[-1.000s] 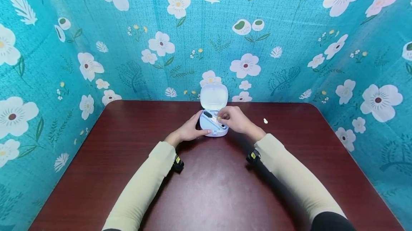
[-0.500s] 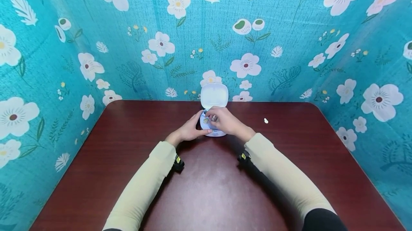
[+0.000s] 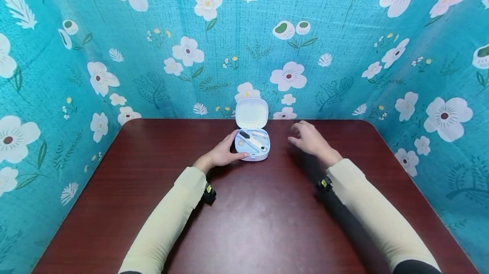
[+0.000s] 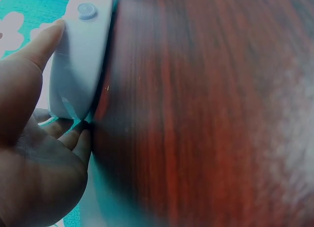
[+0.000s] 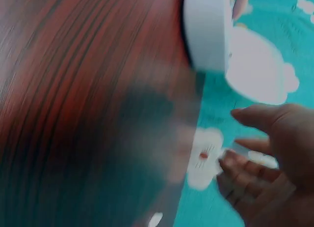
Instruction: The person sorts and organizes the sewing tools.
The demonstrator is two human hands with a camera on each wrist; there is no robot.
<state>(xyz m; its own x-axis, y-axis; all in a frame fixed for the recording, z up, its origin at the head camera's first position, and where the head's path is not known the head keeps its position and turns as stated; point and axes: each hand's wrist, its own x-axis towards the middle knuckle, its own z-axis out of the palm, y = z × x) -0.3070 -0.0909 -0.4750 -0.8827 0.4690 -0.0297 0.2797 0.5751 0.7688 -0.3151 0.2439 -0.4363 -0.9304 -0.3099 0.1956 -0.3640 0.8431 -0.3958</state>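
Observation:
A small pale-blue box (image 3: 259, 157) stands at the back of the table with its white lid (image 3: 251, 113) raised. Inside lies a slim white stick-like tool (image 3: 257, 142) with a black end, set diagonally. Behind it is a small pink-and-white piece (image 3: 260, 134). My left hand (image 3: 222, 151) grips the box's left side, thumb on the front near a round button (image 4: 87, 11), fingers round the far side. To the right of the box, my right hand (image 3: 311, 140) hovers over the table, fingers loosely bent and holding nothing; it is blurred in the right wrist view.
A small white piece (image 5: 155, 219) lies on the table by my right hand in the right wrist view; the hand hides it in the head view. A teal floral cloth (image 3: 214, 53) hangs close behind the box and along both sides of the brown table (image 3: 248, 223).
My right hand reached across into the box, then drew back right, away from it, uncovering the tool and the pink-and-white piece. My left hand has kept its grip on the box.

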